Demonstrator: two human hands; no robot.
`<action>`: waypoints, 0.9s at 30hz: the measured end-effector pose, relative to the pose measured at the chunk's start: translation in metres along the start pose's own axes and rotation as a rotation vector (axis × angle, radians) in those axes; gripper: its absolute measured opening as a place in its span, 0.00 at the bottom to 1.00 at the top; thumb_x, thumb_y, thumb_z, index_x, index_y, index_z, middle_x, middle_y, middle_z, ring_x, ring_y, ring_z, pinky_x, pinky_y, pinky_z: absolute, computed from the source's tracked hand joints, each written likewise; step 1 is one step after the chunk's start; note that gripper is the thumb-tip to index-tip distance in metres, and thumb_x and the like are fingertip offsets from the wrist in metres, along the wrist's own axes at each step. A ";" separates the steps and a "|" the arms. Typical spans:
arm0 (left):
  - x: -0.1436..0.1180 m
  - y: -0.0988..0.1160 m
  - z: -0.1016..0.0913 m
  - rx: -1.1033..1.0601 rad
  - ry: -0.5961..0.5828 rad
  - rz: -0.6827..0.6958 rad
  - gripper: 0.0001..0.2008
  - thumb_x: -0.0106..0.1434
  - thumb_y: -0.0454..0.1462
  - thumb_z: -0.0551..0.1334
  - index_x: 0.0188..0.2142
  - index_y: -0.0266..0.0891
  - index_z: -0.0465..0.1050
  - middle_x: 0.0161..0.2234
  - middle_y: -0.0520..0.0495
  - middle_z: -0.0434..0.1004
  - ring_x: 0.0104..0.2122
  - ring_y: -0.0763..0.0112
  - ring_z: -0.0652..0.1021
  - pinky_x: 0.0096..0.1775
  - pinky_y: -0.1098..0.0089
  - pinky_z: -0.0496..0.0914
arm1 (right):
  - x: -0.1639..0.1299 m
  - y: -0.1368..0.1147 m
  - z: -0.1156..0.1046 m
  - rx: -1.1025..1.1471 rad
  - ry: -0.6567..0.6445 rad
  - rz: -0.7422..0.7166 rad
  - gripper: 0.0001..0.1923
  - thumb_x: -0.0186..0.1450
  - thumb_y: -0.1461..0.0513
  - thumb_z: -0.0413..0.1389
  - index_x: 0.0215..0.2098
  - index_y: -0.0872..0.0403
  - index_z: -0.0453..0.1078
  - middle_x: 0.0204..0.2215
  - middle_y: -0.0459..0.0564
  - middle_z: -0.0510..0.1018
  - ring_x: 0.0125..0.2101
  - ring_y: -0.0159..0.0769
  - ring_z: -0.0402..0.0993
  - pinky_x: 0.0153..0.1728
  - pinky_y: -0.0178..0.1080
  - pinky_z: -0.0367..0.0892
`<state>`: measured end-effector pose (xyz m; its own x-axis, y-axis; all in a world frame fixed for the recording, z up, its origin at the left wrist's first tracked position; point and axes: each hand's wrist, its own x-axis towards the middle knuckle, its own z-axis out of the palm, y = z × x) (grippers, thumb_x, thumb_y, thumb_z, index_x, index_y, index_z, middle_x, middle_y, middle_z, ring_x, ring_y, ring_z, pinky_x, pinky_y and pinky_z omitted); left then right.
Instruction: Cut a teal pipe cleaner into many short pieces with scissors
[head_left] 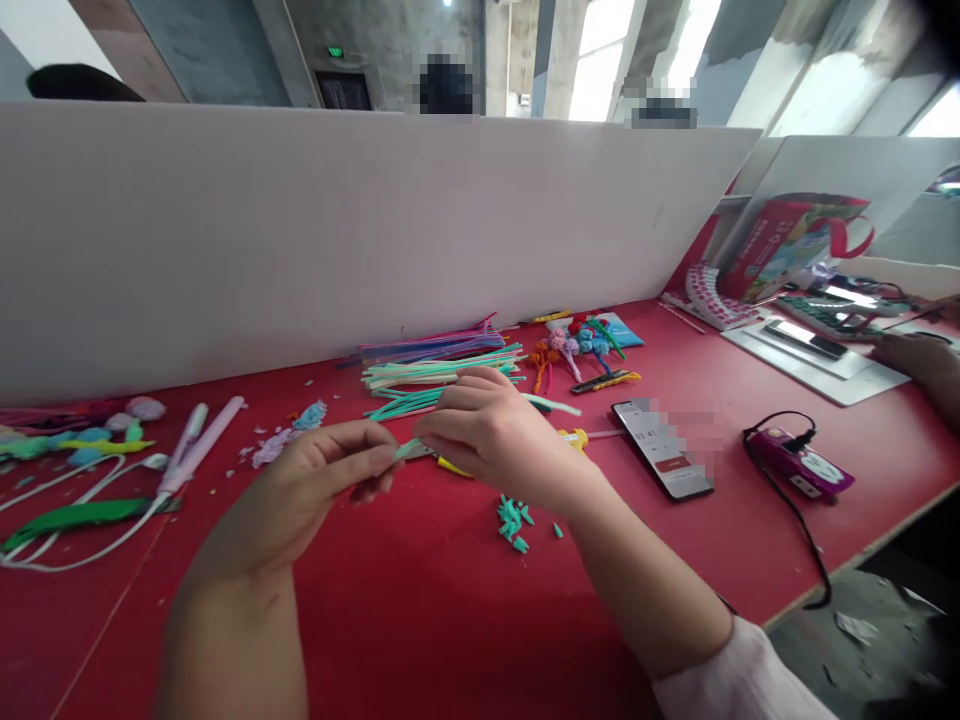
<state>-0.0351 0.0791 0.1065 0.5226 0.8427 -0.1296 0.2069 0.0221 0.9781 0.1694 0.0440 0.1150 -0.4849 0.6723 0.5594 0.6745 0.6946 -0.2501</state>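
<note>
My left hand (pixel 330 470) is closed, thumb and forefinger pinching one end of a pale green pipe cleaner (pixel 553 405). Close beside it, my right hand (pixel 491 430) has its fingers bent round the same stem, whose other end sticks out to the right behind the knuckles. The right fingertips are partly hidden. Under my right hand lies a tool with grey metal and yellow parts (pixel 574 439), mostly covered. Several short green cut pieces (pixel 512 518) lie on the red table (pixel 420 600) below my right wrist. Behind the hands are bundled green pipe cleaners (pixel 405 403).
A phone (pixel 664 450) and a purple device (pixel 799 462) with a black cable are at right. Pipe-cleaner flowers (pixel 577 345) sit near the white partition (pixel 337 240). At left lie a pink corded iron (pixel 201 445) and a green-handled tool (pixel 82 518). Another person's hand (pixel 915 355) shows far right.
</note>
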 end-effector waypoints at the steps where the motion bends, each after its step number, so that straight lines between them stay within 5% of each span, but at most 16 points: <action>1: 0.002 -0.001 0.001 -0.004 -0.001 -0.009 0.05 0.55 0.38 0.59 0.28 0.38 0.70 0.21 0.52 0.68 0.21 0.78 0.65 0.23 0.77 0.60 | -0.001 0.004 -0.002 0.014 -0.015 0.000 0.11 0.64 0.62 0.45 0.34 0.54 0.68 0.27 0.47 0.69 0.33 0.29 0.62 0.42 0.35 0.53; 10: 0.007 -0.003 0.011 -0.028 -0.149 -0.013 0.03 0.54 0.36 0.60 0.28 0.38 0.70 0.23 0.52 0.70 0.23 0.79 0.67 0.26 0.76 0.62 | -0.003 0.014 0.001 -0.005 -0.041 0.023 0.11 0.63 0.62 0.46 0.33 0.53 0.70 0.27 0.48 0.69 0.32 0.31 0.61 0.40 0.36 0.55; 18: 0.009 -0.007 0.010 -0.172 -0.104 -0.005 0.01 0.53 0.34 0.61 0.27 0.38 0.70 0.21 0.54 0.67 0.20 0.81 0.65 0.22 0.78 0.59 | -0.003 -0.002 -0.007 0.090 0.015 0.002 0.09 0.61 0.63 0.48 0.39 0.54 0.66 0.34 0.48 0.70 0.37 0.32 0.61 0.43 0.37 0.54; 27: 0.006 -0.003 0.013 -0.342 -0.239 0.018 0.07 0.49 0.39 0.64 0.24 0.38 0.69 0.18 0.54 0.65 0.19 0.79 0.63 0.21 0.77 0.57 | -0.002 -0.011 -0.013 0.173 0.060 -0.012 0.09 0.64 0.61 0.43 0.36 0.54 0.64 0.31 0.48 0.69 0.34 0.30 0.62 0.39 0.35 0.56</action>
<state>-0.0217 0.0772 0.1003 0.7094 0.6966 -0.1068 -0.0696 0.2201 0.9730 0.1701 0.0315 0.1263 -0.4545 0.6509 0.6081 0.5609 0.7394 -0.3723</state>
